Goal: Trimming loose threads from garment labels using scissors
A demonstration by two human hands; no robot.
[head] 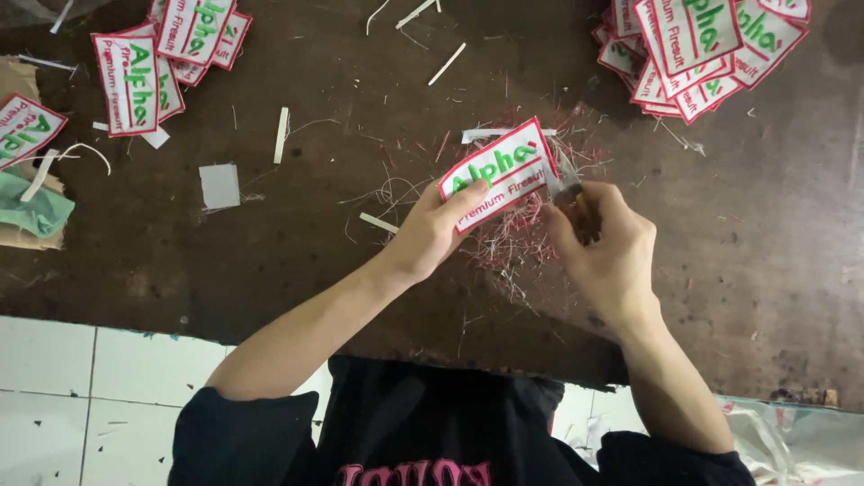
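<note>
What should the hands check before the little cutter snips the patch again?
1. Left hand grips the patch: ok.
2. Right hand holds the small cutter: ok.
3. Cutter tip at the patch's right edge: ok.
4. Left fingers clear of the tip: ok.
5. Blades open or shut: cannot tell.
6. Table under the patch free of thread scraps: not ok.

A single camera, worn on the person's head, looks almost straight down. It sits close above the dark surface [270, 243], which fills most of the frame, its near edge running across the lower part. Below that edge the view takes in white floor tiles [81, 396] and the person's own dark shirt [432, 432]. Both forearms reach up from the bottom into the centre.
</note>
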